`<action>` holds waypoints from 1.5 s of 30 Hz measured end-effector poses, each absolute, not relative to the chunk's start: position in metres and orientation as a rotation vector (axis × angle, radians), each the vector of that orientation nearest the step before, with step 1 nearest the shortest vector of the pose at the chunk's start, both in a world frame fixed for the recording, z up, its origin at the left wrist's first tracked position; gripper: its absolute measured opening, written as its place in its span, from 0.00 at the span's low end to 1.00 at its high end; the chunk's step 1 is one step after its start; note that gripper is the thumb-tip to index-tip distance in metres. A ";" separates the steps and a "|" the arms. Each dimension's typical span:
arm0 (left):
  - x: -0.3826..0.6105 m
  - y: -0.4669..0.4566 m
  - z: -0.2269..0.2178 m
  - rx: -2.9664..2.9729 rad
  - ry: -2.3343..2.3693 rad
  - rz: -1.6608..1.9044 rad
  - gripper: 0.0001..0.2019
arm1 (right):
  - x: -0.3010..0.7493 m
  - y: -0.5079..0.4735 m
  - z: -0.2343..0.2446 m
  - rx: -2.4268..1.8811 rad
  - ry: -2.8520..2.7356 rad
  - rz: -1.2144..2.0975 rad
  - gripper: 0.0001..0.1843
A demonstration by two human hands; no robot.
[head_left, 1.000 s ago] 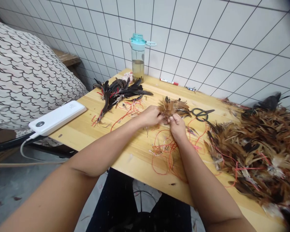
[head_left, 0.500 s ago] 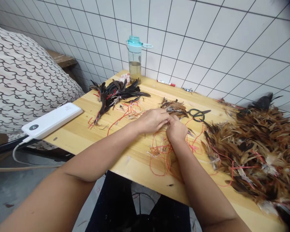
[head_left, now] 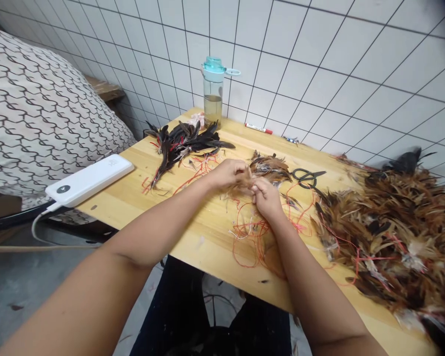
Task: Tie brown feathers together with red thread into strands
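Between my hands is a small bunch of light brown feathers point(head_left: 242, 188), a little blurred. My left hand point(head_left: 226, 174) is closed around its left side with the fingers curled. At the right end, my right hand point(head_left: 267, 199) pinches the bunch between thumb and fingers. Just behind my hands lies a loose pile of brown and dark feathers point(head_left: 272, 167). Tangled red string point(head_left: 246, 247) spreads over the table under and beside my right wrist. Black-handled scissors point(head_left: 307, 178) lie to the right of the small pile.
A large heap of brown feathers point(head_left: 400, 222) covers the table's right side. Black feathers point(head_left: 185, 141) lie at the back left, near a water bottle point(head_left: 212, 96). A white power bank point(head_left: 91, 180) with a cable sits at the left edge. A red marker point(head_left: 258, 128) lies by the tiled wall.
My hands have drawn slightly apart and the brown feathers now show between them. My left fingers have curled in. The whole view has shifted a little.
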State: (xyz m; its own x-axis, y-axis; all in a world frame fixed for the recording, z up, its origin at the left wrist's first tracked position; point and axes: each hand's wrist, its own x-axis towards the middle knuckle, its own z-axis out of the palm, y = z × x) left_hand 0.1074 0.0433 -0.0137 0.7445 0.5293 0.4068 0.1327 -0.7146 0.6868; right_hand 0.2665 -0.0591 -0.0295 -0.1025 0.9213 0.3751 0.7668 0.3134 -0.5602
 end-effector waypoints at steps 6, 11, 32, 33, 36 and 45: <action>0.122 0.029 -0.018 2.456 0.587 0.731 0.10 | 0.275 -0.052 -0.043 -1.476 -1.448 0.466 0.16; 0.134 0.007 -0.016 2.686 0.567 0.812 0.09 | 0.278 -0.051 -0.047 -1.657 -1.460 0.174 0.14; 0.113 0.017 0.007 2.859 0.429 0.984 0.10 | 0.261 -0.071 -0.024 -2.065 -2.177 -0.175 0.19; 0.111 0.022 0.006 2.803 0.419 0.978 0.09 | 0.261 -0.071 -0.024 -1.994 -2.208 -0.130 0.18; 0.107 0.035 0.000 2.605 0.455 0.929 0.07 | 0.261 -0.070 -0.028 -1.750 -2.161 0.085 0.15; 0.118 0.030 -0.019 2.243 0.586 0.758 0.09 | 0.264 -0.058 -0.044 -1.234 -1.138 0.880 0.17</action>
State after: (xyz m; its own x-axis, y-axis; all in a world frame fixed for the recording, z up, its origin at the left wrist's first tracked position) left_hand 0.1180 0.0299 -0.0186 0.7278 0.5903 0.3490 0.1885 -0.6616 0.7258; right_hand 0.2640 -0.0576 -0.0443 0.2403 0.9556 0.1707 0.0757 0.1569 -0.9847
